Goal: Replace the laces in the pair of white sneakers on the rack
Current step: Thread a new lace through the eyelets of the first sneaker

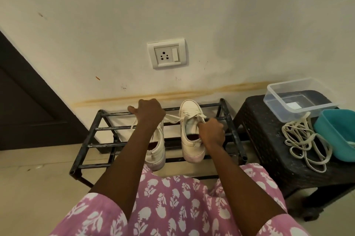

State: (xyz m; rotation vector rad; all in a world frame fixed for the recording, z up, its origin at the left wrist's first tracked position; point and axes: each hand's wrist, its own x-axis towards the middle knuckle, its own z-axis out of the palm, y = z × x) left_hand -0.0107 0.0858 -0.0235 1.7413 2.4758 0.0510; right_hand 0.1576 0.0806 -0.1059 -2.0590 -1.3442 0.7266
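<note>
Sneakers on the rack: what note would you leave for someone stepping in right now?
The left hand grips a lace; the right hand pinches it at the right sneaker.
Both sneakers sit on the rack; the left sneaker is partly hidden. On the stool lie loose laces.
Done: unlacing seemingly begun.
Left: strip both, thread fresh laces.

No legible text anywhere; one small white label inside the clear tub, illegibly blurred.
</note>
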